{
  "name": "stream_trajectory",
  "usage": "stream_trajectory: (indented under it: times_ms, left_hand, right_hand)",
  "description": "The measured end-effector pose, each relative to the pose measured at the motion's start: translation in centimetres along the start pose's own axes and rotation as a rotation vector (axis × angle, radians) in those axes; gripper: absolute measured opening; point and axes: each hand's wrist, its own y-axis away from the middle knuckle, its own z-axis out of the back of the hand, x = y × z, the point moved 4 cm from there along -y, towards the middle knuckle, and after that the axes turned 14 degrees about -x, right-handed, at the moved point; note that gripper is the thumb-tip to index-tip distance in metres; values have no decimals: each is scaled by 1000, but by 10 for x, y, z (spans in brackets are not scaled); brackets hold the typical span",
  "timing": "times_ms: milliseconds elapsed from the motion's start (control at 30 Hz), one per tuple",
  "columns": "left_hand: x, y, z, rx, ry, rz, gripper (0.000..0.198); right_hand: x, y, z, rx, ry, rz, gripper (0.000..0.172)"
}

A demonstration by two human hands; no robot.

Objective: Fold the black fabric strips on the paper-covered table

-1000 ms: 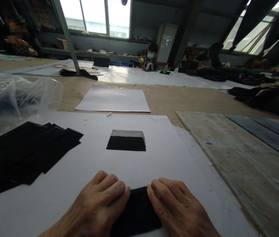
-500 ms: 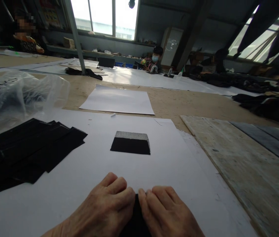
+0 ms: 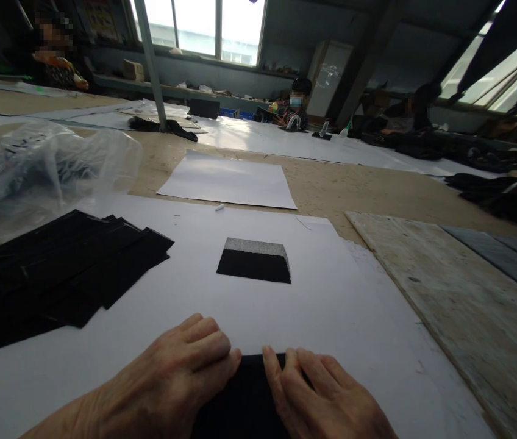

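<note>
A black fabric piece lies on white paper at the bottom of the view, its far edge running between my two hands. My left hand is closed, its thumb and curled fingers on the left end of that edge. At the right end, my right hand has its fingers pressed together on the same piece. Ahead of them rests a small black fabric piece with a grey speckled strip along its far side. A stack of black fabric pieces spreads out to the left.
A clear plastic bag sits behind the stack. Beyond lie a chalk stub and a white sheet. A worn board is on the right. A metal pole rises from the table. Several people sit farther back.
My hands have moved apart along the fabric's far edge, the left one leftward, so more black fabric shows between them. The whole view has shifted slightly.
</note>
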Motion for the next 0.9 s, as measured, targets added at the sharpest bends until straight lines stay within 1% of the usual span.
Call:
stream_trajectory:
  times_ms: [100, 133, 200, 233, 333, 400, 467, 500, 567, 633, 667, 700, 767, 833, 900]
  left_hand:
    - [-4, -1, -3, -33, -21, -39, 36]
    - [-4, -1, -5, -32, -24, -46, 39]
    - [-4, 1, -11, -24, -27, -39, 42]
    - [-3, 2, -14, -46, -21, -47, 42]
    - [-2, 1, -17, -180, 1, -108, 43]
    - [-2, -1, -17, -216, 22, -127, 43]
    - [-2, -3, -14, -181, 39, -102, 43]
    - [-2, -3, -11, -167, 40, -96, 42]
    - [-2, -2, -3, -120, 32, -93, 38]
    - [-1, 2, 4, -48, 20, -56, 36]
    - [1, 4, 7, -23, 17, -33, 35]
    - [2, 7, 10, -19, 15, -16, 34]
    - [4, 11, 15, -71, 18, -16, 28]
    - [5, 14, 15, -101, 11, -15, 25]
    - [6, 15, 13, -109, 4, -8, 27]
  right_hand:
    - [3, -2, -2, 30, 56, 40, 25]
    - [4, -2, -3, 49, 75, 56, 25]
    - [6, -4, -3, 46, 108, 57, 25]
    - [6, -6, -3, 52, 115, 55, 25]
    - [10, -13, -7, 92, 97, 58, 28]
    - [13, -21, -9, 65, 52, 57, 27]
    - [15, -27, -8, -35, 9, 30, 25]
    - [15, -29, -8, -65, -8, 23, 23]
    - [15, -29, -11, -65, -29, 23, 21]
    - [16, -26, -14, -36, -32, 36, 18]
    - [15, -24, -14, -53, -33, 28, 18]
    - [14, -23, -14, -93, -32, 7, 19]
    - [13, -20, -12, -174, -35, -33, 22]
    - [14, -18, -15, -131, -52, -32, 21]
    - [15, -18, -16, -67, -64, -7, 20]
